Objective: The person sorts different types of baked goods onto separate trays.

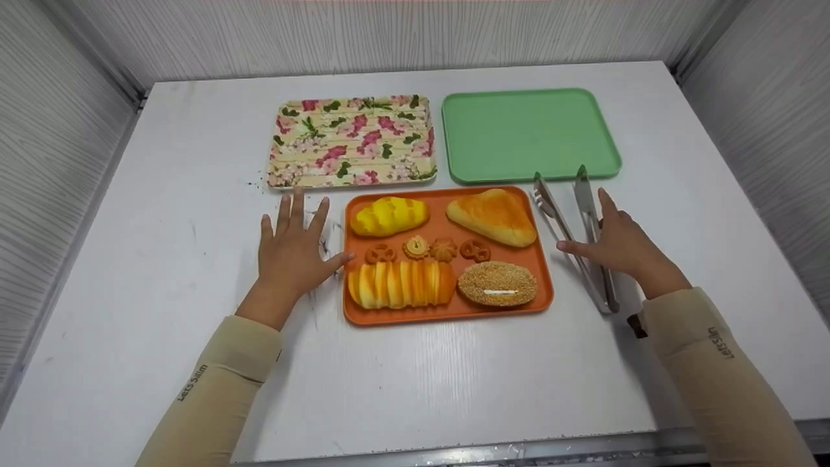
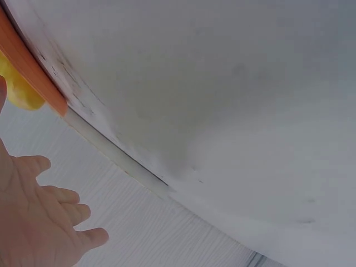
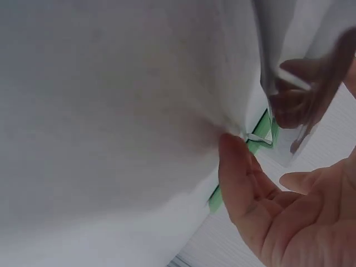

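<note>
My left hand [image 1: 288,259] hovers at the left side of an orange tray [image 1: 447,318], fingers spread and thumb tip at its rim. In the left wrist view this hand [image 2: 41,222] holds nothing. Metal tongs [image 1: 585,201] lie right of the tray, jaws apart and pointing at the back. Over them is my right hand [image 1: 626,246], thumb across the arms and fingers extended along the right side, without a closed grip. On the tray sit a yellow roll [image 1: 392,216], a triangular bread [image 1: 496,217], a ridged loaf [image 1: 402,285] and a seeded oval bun [image 1: 498,284].
Small pretzels [image 1: 380,253] and cookies [image 1: 443,250] line the tray's middle. Behind stand a floral tray [image 1: 350,143] at left and a green tray [image 1: 528,136] at right. The white table [image 1: 421,389] ends at wood-patterned walls [image 1: 389,39].
</note>
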### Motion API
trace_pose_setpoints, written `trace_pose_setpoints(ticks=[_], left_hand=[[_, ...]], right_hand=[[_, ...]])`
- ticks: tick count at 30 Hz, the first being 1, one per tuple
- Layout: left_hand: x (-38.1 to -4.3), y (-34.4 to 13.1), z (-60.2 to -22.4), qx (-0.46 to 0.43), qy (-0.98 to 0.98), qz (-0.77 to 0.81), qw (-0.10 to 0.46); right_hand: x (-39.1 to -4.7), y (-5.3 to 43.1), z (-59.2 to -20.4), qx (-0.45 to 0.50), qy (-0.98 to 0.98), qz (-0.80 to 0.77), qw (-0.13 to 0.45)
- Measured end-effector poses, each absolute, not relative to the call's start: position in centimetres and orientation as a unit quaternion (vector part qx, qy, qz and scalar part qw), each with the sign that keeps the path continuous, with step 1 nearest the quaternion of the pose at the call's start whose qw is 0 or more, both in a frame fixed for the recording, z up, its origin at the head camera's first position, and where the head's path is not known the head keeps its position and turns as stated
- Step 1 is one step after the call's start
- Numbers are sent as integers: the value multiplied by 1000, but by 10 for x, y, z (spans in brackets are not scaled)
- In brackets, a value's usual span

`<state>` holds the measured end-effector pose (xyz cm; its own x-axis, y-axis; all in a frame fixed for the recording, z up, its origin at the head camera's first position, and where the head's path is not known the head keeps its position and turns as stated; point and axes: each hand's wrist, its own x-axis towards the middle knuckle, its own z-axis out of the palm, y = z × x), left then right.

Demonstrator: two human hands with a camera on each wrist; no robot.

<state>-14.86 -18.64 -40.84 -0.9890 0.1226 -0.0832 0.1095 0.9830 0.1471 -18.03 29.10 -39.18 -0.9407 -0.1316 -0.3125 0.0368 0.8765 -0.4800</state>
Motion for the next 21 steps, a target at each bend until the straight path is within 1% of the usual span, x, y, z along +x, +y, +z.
trace_pose_setpoints(ticks=[11,21], left_hand=[[-138,-188,-412,94,989,82,82],[-135,-186,-414,151,980,73,109]], right_hand=[[-177,295,-396,-16,942,-270,200],[-173,295,-396,-20,937,-292,191]])
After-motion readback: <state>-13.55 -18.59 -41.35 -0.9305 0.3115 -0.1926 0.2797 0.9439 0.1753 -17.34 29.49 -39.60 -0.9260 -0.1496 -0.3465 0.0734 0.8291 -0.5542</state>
